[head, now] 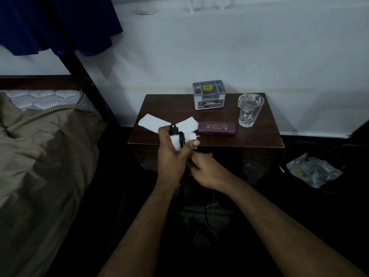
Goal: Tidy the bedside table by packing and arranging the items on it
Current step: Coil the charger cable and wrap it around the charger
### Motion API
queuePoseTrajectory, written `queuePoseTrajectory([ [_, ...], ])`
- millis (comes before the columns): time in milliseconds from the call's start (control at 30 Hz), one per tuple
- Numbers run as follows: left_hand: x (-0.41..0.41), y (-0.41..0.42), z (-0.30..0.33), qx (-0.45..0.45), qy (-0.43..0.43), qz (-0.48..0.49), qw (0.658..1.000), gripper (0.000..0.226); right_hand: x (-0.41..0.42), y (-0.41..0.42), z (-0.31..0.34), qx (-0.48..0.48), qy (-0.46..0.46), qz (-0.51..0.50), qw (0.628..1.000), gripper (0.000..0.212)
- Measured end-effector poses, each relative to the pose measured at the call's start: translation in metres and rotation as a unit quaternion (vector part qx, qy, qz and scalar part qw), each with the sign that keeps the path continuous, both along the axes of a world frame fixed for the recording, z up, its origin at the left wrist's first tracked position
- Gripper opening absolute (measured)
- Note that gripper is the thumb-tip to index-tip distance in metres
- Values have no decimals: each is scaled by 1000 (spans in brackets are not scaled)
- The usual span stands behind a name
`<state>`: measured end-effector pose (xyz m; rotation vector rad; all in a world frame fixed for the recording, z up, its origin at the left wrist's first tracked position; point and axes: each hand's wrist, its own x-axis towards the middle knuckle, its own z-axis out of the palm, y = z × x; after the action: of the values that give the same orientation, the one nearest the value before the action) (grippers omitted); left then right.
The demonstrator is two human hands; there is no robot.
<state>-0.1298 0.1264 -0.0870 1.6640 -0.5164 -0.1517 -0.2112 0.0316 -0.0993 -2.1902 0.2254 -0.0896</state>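
Observation:
My left hand [171, 154] grips a white charger [188, 138] with a black cable [180, 136] looped around it, held over the front left edge of the dark wooden bedside table [259, 136]. Just below it, my right hand [205, 168] is closed around the lower end of the cable; what it pinches is hidden. On the table lie a white tissue [153, 121], a maroon spectacle case [216, 128], a clear drinking glass [249, 109] and a grey compartment organiser [209, 94] at the back.
A bed with an olive blanket [40, 156] stands to the left, with a dark bed post [85, 80] and blue cloth [56, 25] hanging above. A crumpled plastic bag [313, 170] lies on the dark floor at the right. A white wall runs behind the table.

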Motion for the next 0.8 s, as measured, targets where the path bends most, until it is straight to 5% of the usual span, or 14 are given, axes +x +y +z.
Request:
queuePoseTrajectory([
  [200,6,1,-4,-16,-3,15,1000,54,-1,2,-4,66,15,27,997,9],
  [333,13,2,-3,-16,1,68,998,48,-4,2,0,111,11,15,994,27],
  [500,17,3,-5,18,36,79,996,40,-8,-5,6,38,-29,11,999,23],
  [633,20,3,-8,42,95,50,993,54,-10,-10,11,28,-62,-27,997,23],
  [800,14,4,-6,106,69,-39,991,69,-14,-15,20,-52,-90,-100,990,21],
])
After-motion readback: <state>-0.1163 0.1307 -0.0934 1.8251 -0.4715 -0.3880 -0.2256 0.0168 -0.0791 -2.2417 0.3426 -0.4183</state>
